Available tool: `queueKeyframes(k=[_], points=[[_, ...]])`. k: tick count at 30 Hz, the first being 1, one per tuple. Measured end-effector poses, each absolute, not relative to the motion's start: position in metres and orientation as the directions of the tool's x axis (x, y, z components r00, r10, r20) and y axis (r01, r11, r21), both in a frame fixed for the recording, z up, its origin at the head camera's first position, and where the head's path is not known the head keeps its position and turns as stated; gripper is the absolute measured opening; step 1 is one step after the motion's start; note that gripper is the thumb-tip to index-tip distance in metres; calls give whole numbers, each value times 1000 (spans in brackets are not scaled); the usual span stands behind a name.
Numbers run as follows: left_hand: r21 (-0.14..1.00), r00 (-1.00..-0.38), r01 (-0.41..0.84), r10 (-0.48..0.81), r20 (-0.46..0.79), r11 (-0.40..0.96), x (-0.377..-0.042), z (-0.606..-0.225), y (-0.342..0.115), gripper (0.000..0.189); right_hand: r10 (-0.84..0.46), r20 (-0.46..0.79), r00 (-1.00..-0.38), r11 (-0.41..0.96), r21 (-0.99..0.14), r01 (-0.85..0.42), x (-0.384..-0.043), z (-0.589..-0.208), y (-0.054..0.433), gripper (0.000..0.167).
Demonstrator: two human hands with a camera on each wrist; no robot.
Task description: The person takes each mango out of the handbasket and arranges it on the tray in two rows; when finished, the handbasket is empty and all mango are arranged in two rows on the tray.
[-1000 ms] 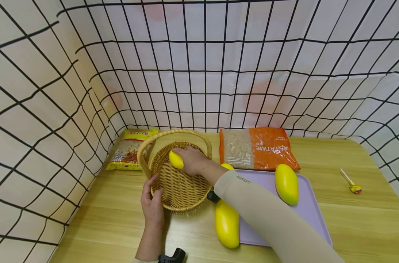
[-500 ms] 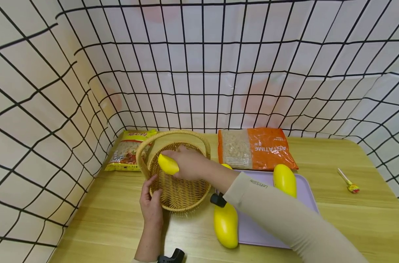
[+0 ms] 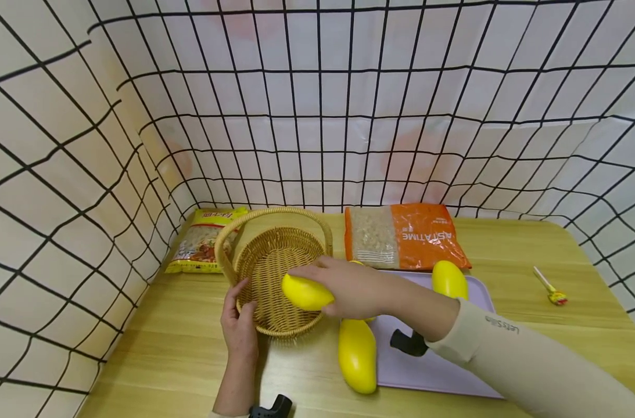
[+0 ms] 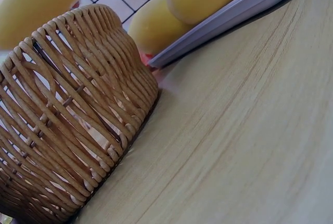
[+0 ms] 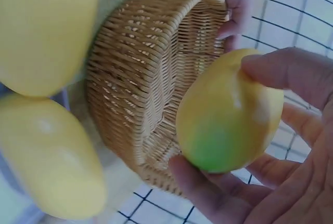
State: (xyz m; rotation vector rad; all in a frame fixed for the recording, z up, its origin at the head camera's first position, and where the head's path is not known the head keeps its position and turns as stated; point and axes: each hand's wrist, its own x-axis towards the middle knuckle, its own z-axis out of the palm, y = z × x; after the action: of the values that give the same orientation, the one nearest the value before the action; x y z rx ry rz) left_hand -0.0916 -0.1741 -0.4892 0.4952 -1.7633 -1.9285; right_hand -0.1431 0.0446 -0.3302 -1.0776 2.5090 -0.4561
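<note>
In the head view my right hand (image 3: 351, 287) holds a yellow mango (image 3: 308, 292) above the right side of a round wicker basket (image 3: 275, 273). The right wrist view shows thumb and fingers round this mango (image 5: 223, 115), which has a green patch at one end. My left hand (image 3: 240, 325) grips the basket's left rim, fingertips over the edge. Inside the basket only woven cane shows. More mangoes lie on a lilac tray (image 3: 427, 371): one mango (image 3: 357, 355) at its left edge, another mango (image 3: 449, 280) at the back right. My right hand partly hides others.
An orange bag of grains (image 3: 406, 237) lies behind the tray. To the left of the basket lies a yellow food packet (image 3: 202, 241). A lollipop (image 3: 555, 293) rests at the table's right. Black wire mesh (image 3: 322, 116) stands behind and at both sides.
My right hand has lifted the mango from inside the basket and moved it right and nearer to me. The left hand keeps its place on the rim.
</note>
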Motion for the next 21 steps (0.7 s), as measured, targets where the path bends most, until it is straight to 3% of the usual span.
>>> queueKeyframes(k=[4, 10, 16, 21], points=[[992, -819, 107, -572, 52, -63, -91, -489, -174, 46, -742, -163, -651, 594, -609, -525, -134, -341, 75, 79], [990, -815, 132, -574, 78, -53, -91, -489, -174, 45, -697, -127, -706, 428, -863, -268, -121, -371, 111, 78], [991, -815, 127, -574, 76, -50, -90, -490, -173, 46, -668, -99, -737, 211, -976, -60, -106, -398, 139, 76], [990, -818, 130, -570, 76, -56, -90, -490, -173, 47, -676, -83, -732, -56, -985, 163, -95, -417, 158, 69]])
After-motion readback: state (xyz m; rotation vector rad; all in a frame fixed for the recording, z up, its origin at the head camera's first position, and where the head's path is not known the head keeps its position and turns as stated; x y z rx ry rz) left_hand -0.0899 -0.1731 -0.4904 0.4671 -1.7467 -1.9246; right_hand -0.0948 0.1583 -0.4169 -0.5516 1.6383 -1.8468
